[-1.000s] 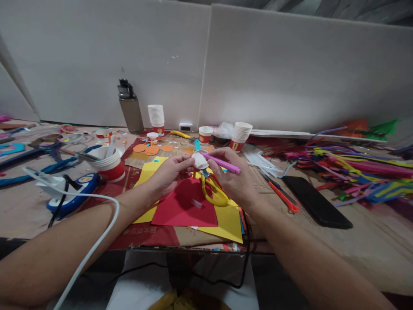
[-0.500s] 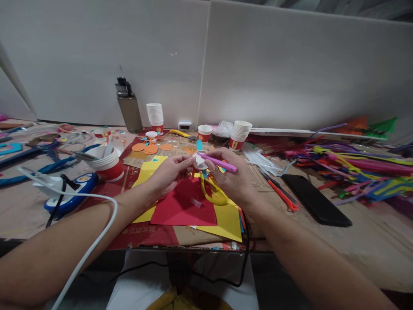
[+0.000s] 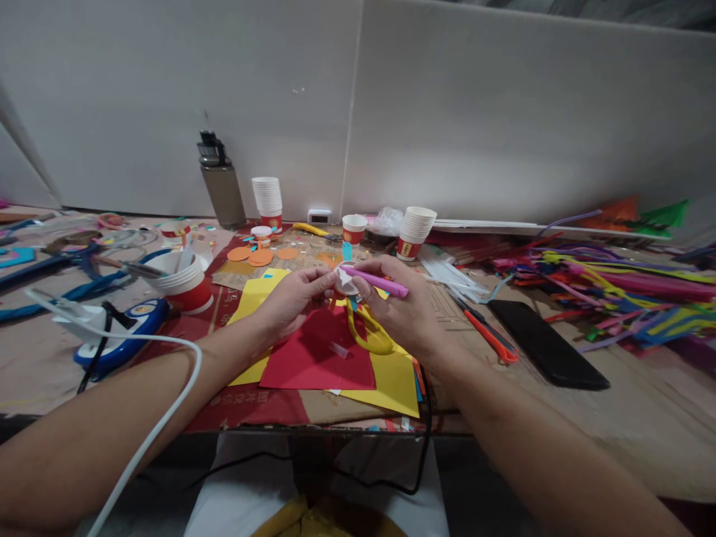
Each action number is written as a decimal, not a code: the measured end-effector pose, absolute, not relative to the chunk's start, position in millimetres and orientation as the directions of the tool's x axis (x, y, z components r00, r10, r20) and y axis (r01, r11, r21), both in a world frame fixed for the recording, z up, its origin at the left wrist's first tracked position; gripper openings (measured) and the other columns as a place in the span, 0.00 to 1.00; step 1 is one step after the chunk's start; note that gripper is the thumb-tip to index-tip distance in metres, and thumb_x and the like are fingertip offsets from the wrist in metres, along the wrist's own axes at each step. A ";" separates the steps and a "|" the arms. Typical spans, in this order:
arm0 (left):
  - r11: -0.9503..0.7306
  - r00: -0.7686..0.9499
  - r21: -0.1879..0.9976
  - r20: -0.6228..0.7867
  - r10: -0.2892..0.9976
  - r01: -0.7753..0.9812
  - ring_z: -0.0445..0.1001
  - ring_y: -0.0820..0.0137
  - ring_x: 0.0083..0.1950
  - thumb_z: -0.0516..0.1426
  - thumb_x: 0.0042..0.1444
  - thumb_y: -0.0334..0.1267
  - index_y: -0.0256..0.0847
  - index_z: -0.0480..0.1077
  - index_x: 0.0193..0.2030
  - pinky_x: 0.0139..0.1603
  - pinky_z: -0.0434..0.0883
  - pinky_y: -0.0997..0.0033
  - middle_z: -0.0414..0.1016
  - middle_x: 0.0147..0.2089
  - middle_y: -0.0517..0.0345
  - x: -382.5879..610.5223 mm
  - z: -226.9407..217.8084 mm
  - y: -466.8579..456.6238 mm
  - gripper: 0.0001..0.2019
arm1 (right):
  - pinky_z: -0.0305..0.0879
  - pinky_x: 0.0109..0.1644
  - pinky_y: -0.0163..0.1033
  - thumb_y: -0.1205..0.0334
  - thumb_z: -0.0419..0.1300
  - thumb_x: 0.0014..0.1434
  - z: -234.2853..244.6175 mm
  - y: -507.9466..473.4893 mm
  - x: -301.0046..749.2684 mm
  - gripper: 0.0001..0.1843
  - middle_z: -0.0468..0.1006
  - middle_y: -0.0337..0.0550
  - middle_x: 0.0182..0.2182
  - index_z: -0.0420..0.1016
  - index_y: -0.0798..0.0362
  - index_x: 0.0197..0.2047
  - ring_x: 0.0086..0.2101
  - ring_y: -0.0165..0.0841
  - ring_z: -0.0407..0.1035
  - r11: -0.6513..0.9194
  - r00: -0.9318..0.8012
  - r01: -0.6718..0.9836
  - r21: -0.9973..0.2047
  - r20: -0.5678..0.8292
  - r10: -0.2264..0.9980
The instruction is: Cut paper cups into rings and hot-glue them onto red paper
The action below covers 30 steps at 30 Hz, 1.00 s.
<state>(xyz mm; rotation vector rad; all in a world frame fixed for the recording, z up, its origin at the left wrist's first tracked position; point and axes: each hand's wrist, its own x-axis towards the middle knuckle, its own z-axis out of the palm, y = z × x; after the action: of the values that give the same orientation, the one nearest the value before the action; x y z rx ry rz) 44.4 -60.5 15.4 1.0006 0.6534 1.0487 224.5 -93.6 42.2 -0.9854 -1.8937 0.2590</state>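
My left hand pinches a small white paper piece with a jagged, star-like outline between thumb and fingertips. In my right hand is a pink-purple pen, its tip end at the white piece. Below the hands, yellow scissors handles rest over a red sheet; the blades are hidden. Yellow sheets lie under the red one. A blue strip shows just behind the fingers.
Orange paper discs and stacked paper cups stand farther back. A cup stack holding tools and a white cable are at the left. To the right lie a red cutter, a black phone and colourful pipe cleaners.
The white piece now faces the camera more flatly, showing its pointed outline. The pen has shifted very slightly left. Both hands keep their grips.
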 end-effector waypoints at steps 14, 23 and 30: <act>0.148 0.395 0.902 0.026 0.918 -0.405 0.65 0.81 0.27 0.67 0.48 0.41 0.34 0.76 0.33 0.29 0.61 0.81 0.72 0.29 0.59 43.9 13.8 -59.4 0.12 | 0.67 0.43 0.40 0.52 0.59 0.62 44.1 -95.9 222.8 0.11 0.80 0.43 0.39 0.76 0.50 0.41 0.39 0.34 0.73 0.672 -0.229 0.486 -0.559 0.660 0.715; 0.137 0.399 0.910 0.033 0.917 -0.391 0.65 0.81 0.27 0.67 0.48 0.42 0.33 0.75 0.33 0.29 0.62 0.81 0.71 0.28 0.59 43.6 13.5 -59.2 0.13 | 0.67 0.42 0.39 0.54 0.60 0.62 41.6 -94.2 222.6 0.11 0.80 0.43 0.38 0.77 0.51 0.41 0.38 0.33 0.73 0.701 -0.229 0.470 -0.536 0.693 0.684; 0.143 0.402 0.911 0.027 0.915 -0.387 0.65 0.80 0.27 0.68 0.47 0.42 0.33 0.75 0.32 0.29 0.62 0.80 0.72 0.28 0.59 44.1 16.3 -60.6 0.14 | 0.68 0.42 0.40 0.54 0.60 0.62 41.4 -94.0 223.4 0.11 0.80 0.43 0.39 0.76 0.51 0.41 0.39 0.34 0.73 0.706 -0.240 0.471 -0.529 0.693 0.680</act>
<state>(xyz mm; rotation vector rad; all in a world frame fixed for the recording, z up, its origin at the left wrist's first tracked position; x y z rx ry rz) 44.1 -60.6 16.3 1.0253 0.6389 1.0375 223.4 -94.0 41.4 -0.8941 -1.8924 0.2557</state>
